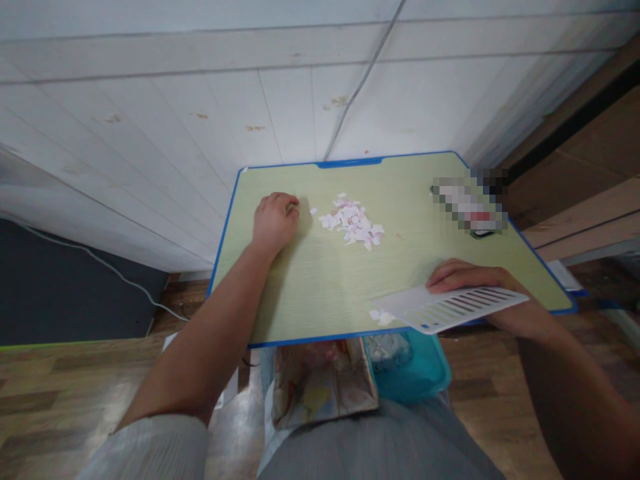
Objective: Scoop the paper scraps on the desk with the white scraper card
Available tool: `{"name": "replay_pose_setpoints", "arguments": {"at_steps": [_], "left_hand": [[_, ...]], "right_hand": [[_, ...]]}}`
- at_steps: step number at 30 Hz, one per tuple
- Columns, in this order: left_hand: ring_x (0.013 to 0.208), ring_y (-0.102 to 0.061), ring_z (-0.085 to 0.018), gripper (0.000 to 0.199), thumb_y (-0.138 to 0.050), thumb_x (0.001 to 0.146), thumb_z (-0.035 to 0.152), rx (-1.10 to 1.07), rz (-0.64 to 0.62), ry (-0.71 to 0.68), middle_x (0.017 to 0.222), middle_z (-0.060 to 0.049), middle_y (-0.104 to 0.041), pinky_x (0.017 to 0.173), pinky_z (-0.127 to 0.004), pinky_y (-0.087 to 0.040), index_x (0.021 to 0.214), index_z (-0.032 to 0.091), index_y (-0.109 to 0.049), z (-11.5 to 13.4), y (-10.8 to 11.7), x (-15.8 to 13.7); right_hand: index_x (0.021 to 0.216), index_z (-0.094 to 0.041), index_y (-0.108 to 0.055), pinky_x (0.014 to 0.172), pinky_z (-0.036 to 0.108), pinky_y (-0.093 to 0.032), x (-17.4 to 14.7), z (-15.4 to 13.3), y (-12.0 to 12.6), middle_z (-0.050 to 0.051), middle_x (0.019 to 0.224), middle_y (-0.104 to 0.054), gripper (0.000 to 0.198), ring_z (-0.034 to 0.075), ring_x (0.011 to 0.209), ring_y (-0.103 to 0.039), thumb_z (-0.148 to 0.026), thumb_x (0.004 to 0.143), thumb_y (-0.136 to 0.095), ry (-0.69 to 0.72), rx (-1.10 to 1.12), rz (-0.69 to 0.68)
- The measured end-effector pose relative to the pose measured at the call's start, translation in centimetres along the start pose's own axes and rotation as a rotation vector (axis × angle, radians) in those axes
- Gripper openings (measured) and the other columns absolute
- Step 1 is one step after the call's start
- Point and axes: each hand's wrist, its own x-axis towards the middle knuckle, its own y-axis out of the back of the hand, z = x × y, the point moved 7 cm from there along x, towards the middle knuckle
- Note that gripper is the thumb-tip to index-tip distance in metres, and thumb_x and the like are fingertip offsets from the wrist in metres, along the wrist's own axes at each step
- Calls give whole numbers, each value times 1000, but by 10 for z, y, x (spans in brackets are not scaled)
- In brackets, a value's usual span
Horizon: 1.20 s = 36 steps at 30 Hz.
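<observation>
Two hands: left hand (pixel 274 220) fisted beside paper scraps (pixel 353 223); right hand (pixel 467 280) fingers pinching slotted card (pixel 450 307).

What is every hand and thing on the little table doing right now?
left hand: closed in a fist, resting on the table
right hand: holding the slotted white card at the near edge
slotted white card: flat, sticking out past the edge
paper scraps: heaped in a loose pile
table: flat

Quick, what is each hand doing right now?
Left hand: curled shut, resting on the green table beside the paper scraps; whether it holds anything cannot be told.
Right hand: holding the white slotted panel at the table's near edge.
</observation>
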Motion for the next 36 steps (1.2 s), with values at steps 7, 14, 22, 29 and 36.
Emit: {"name": "replay_pose_setpoints", "arguments": {"at_steps": [7,14,22,29,36], "left_hand": [[137,-65,-36,29,-58,96,21,-16,-24,3,137,-13,-77,127,-55,-46,117,24,-78,-1,-2,1],[136,-63,-36,28,-59,96,24,-49,-12,3,135,-12,-77,129,-56,-45,116,25,-78,-6,-7,3],[139,-62,-36,27,-58,95,27,-76,-33,3,138,-12,-76,131,-57,-42,115,26,-77,-7,-7,4],[141,-61,-37,28,-57,95,30,-99,-56,11,140,-11,-76,131,-58,-42,116,27,-76,-4,-5,3],[141,-62,-37,27,-58,96,27,-73,-55,35,139,-13,-75,130,-58,-43,115,26,-77,-1,-6,2]], "right_hand": [[90,-30,-95,87,37,-68,-14,-18,15,12,103,-89,37,30,96,-85,-67,84,-94,-202,-85,247],[87,-27,-94,60,31,-67,-51,-34,25,8,82,-86,35,27,68,-81,-62,85,-92,-324,-177,182],[96,-32,-92,94,55,-73,-77,-20,26,5,107,-91,35,41,99,-88,-46,63,-96,-434,-200,409],[99,-36,-94,90,52,-74,-76,-13,1,3,109,-91,33,37,96,-89,-48,68,-99,-411,-101,398],[107,-37,-94,101,54,-71,-75,-9,-10,5,115,-91,36,39,106,-87,-48,73,-102,-442,0,363]]}}
